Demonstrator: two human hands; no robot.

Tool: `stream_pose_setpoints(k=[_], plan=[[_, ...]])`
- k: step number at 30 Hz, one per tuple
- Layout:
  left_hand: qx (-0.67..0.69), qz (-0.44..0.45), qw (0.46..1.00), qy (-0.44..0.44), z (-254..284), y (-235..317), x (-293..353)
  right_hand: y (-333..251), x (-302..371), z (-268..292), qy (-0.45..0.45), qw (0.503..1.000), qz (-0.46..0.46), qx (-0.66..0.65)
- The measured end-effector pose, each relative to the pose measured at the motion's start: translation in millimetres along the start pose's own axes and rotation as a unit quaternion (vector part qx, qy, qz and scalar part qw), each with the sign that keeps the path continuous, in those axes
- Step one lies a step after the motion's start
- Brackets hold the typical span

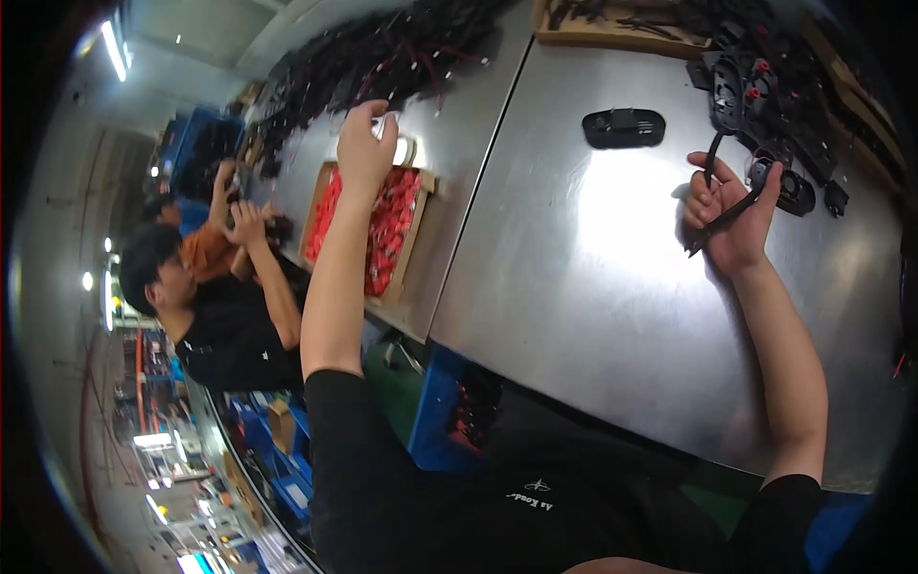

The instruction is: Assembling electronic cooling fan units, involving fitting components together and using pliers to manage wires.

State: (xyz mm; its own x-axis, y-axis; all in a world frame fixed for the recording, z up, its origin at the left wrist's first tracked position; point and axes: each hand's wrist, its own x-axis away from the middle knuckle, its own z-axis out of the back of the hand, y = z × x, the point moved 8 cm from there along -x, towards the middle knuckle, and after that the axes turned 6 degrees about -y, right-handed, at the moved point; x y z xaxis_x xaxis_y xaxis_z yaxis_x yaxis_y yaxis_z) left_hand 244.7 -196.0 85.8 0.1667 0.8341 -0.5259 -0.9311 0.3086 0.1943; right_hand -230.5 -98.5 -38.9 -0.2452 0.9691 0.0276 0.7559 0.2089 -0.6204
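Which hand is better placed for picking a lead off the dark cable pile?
Left, I'd say. The left hand is right by the dark cable pile, though whether it holds anything is unclear. The right hand is across the table, occupied with a black curved part.

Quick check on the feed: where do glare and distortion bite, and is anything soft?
Head view: white glare washes out the metal table below the black oval part and left of the right hand; head view: fisheye distortion bends the table's near edge, and the corners fall to black; head view: the far background at left looks soft, its ceiling light blown out.
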Motion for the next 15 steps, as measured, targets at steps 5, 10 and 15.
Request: stream_pose_setpoints(k=[5,10,15], plan=[[-0.217,0.101,0.966,-0.103,-79,-98,-102,10,-9,-5,-0.029,0.998,-0.053,-0.025],[-0.190,0.053,0.963,-0.182,-113,-93,-143,3,-6,9,-0.009,0.998,-0.057,-0.031],[0.005,0.151,0.987,0.053,27,-176,-161,6,-8,-15,-0.058,0.996,-0.059,-0.039]])
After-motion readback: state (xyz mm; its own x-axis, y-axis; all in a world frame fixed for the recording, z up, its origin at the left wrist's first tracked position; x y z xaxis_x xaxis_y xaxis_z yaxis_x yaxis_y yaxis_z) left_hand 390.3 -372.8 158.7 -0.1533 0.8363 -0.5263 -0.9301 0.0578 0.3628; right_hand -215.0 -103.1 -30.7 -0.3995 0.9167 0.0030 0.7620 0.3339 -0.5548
